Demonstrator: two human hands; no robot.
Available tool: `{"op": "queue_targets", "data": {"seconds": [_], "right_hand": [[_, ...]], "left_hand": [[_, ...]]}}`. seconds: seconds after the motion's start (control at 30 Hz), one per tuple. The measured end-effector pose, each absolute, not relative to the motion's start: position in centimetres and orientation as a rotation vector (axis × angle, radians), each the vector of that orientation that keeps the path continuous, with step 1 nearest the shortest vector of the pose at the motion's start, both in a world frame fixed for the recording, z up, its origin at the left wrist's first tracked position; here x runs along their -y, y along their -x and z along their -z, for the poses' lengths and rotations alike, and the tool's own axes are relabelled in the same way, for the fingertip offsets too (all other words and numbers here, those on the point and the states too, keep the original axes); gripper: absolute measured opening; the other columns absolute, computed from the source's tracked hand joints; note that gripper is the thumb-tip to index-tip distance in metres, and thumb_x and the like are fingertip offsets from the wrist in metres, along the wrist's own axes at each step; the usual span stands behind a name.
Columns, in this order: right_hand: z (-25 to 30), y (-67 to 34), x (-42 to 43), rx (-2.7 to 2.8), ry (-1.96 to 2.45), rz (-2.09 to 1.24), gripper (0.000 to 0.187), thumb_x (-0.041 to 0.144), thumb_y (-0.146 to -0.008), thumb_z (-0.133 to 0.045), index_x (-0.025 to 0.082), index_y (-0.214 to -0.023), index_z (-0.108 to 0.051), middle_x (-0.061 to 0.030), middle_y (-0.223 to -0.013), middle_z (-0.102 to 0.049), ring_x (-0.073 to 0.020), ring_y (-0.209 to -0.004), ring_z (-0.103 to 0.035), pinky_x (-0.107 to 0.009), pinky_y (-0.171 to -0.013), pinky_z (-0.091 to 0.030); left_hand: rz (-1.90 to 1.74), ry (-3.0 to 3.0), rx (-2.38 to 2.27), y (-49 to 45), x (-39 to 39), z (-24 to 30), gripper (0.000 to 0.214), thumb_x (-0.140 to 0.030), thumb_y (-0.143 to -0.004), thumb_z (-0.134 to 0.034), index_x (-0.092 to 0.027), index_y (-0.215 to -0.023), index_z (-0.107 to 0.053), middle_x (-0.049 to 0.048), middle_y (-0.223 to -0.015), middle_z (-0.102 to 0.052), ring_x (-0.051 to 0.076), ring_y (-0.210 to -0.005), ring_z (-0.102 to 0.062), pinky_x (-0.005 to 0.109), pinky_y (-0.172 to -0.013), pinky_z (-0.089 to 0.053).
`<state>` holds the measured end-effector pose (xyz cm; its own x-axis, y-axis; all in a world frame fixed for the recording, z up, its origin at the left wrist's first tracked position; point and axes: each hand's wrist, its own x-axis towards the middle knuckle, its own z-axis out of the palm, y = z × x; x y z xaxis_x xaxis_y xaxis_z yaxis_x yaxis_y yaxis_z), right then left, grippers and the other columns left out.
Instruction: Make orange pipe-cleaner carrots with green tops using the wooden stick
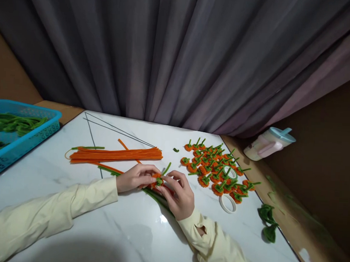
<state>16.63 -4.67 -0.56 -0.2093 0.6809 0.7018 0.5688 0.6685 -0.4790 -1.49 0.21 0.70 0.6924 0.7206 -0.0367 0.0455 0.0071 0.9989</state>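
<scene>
At the centre of the frame, just below the middle, a small orange-and-green piece (pixel 157 180) sits between 2 bare hands over a white marbled tabletop (pixel 124 217). The left hand (pixel 136 178) pinches it from the left, thumb and fingers drawn together; the right hand (pixel 178 195) pinches its other side with bent fingers. A green stem points up and right from it. Green strips (pixel 153 194) run slantwise beneath the hands, and a bundle of orange strips (pixel 116 154) lies to the upper left of them (1 loose orange strip crosses under it).

Right of centre, a crowd of orange pieces with green stems (pixel 203 181) covers the tabletop. Of 2 white rings there, 1 upper ring (pixel 234 173) is among the pieces and 1 lower ring (pixel 221 203) lies at the crowd's lower edge. Farther to the lower right are 2 dark green looped pieces (pixel 269 232). At the left edge, a blue basket (pixel 32 139) holds green looped pieces (pixel 18 125). A lidded cup (pixel 268 143) is at the right, and a grey curtain (pixel 155 56) fills the top.
</scene>
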Motion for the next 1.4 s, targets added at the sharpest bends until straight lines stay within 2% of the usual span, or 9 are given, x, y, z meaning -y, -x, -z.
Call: {"op": "queue_targets", "data": {"seconds": [0.07, 0.27, 0.43, 0.77, 1.1, 1.2, 1.3, 1.37, 1.4], "right_hand": [[0.4, -16.6, 4.6, 1.884, 0.966, -0.126, 0.015, 0.019, -0.080, -0.058, 0.019, -0.095, -0.062, -0.0102, -0.095, -0.055, -0.0163, -0.076, -0.052, -0.028, -0.059, -0.047], [0.1, -16.7, 4.4, 1.879, 0.835, -0.123, 0.034, 0.007, -0.078, -0.058, 0.020, -0.110, -0.059, -0.0097, -0.096, -0.060, -0.0201, -0.088, -0.050, -0.035, -0.071, -0.048], [0.3, -16.9, 4.2, 1.890, 0.812, -0.141, 0.024, 0.008, -0.077, -0.057, 0.018, -0.098, -0.066, -0.0121, -0.101, -0.059, -0.0217, -0.089, -0.050, -0.032, -0.063, -0.047], [0.9, -17.4, 3.6, 1.902, 0.921, -0.271, 0.011, 0.027, -0.078, -0.062, 0.025, -0.079, -0.072, -0.0093, -0.119, -0.054, -0.0256, -0.101, -0.049, -0.042, -0.074, -0.047], [1.2, -17.1, 3.6, 1.920, 0.912, -0.284, 0.011, 0.028, -0.077, -0.063, 0.024, -0.073, -0.072, -0.0075, -0.122, -0.054, -0.0256, -0.107, -0.046, -0.046, -0.086, -0.042], [1.1, -17.0, 3.6, 1.940, 0.915, -0.259, 0.014, 0.027, -0.080, -0.058, 0.025, -0.088, -0.070, -0.0073, -0.117, -0.058, -0.0243, -0.104, -0.050, -0.044, -0.085, -0.042], [1.1, -16.9, 3.8, 1.920, 0.946, -0.256, 0.035, 0.027, -0.081, -0.057, 0.023, -0.116, -0.056, -0.0083, -0.106, -0.062, -0.0216, -0.099, -0.054, -0.039, -0.084, -0.043], [1.0, -16.9, 3.9, 1.881, 0.981, -0.241, 0.040, 0.030, -0.079, -0.060, 0.020, -0.117, -0.052, -0.0079, -0.097, -0.064, -0.0207, -0.093, -0.057, -0.037, -0.082, -0.043], [0.9, -16.8, 3.9, 1.865, 0.993, -0.229, 0.035, 0.031, -0.078, -0.061, 0.020, -0.111, -0.055, -0.0073, -0.093, -0.064, -0.0204, -0.090, -0.057, -0.036, -0.080, -0.043]], "left_hand": [[-0.582, -1.439, -0.625, 1.5, -0.1, -0.7, 0.033, -0.037, -0.077, -0.057, -0.009, -0.096, -0.053, -0.0036, -0.060, -0.046, 0.005, -0.045, -0.038, 0.018, -0.043, -0.030], [-0.510, -1.341, -0.621, 1.1, -0.1, -0.6, 0.039, -0.032, -0.070, -0.067, -0.013, -0.100, -0.049, -0.0023, -0.070, -0.052, 0.007, -0.050, -0.048, 0.019, -0.044, -0.043], [-0.482, -1.307, -0.665, 0.9, -0.2, -0.5, 0.031, -0.026, -0.068, -0.068, -0.013, -0.090, -0.051, -0.0044, -0.065, -0.055, 0.004, -0.045, -0.049, 0.017, -0.043, -0.045], [-0.421, -1.264, -0.694, 0.8, -0.2, -0.3, 0.029, -0.022, -0.062, -0.073, -0.012, -0.078, -0.050, -0.0057, -0.060, -0.056, 0.004, -0.045, -0.051, 0.017, -0.044, -0.048], [-0.392, -1.279, -0.674, 0.9, -0.1, -0.2, 0.031, -0.024, -0.062, -0.073, -0.012, -0.082, -0.052, -0.0049, -0.062, -0.056, 0.006, -0.049, -0.054, 0.019, -0.048, -0.049], [-0.416, -1.294, -0.660, 1.0, -0.1, -0.2, 0.030, -0.023, -0.064, -0.071, -0.012, -0.084, -0.051, -0.0041, -0.066, -0.057, 0.006, -0.050, -0.055, 0.020, -0.050, -0.049], [-0.463, -1.308, -0.647, 1.0, -0.1, 0.1, 0.030, -0.022, -0.065, -0.071, -0.013, -0.084, -0.049, -0.0050, -0.065, -0.056, 0.007, -0.051, -0.056, 0.020, -0.051, -0.048], [-0.479, -1.297, -0.646, 1.0, -0.1, 0.3, 0.030, -0.022, -0.065, -0.071, -0.014, -0.084, -0.048, -0.0054, -0.064, -0.056, 0.007, -0.051, -0.056, 0.021, -0.051, -0.048], [-0.480, -1.291, -0.644, 1.0, -0.1, 0.3, 0.031, -0.022, -0.065, -0.071, -0.014, -0.084, -0.048, -0.0053, -0.064, -0.056, 0.008, -0.051, -0.056, 0.021, -0.051, -0.047]]}}
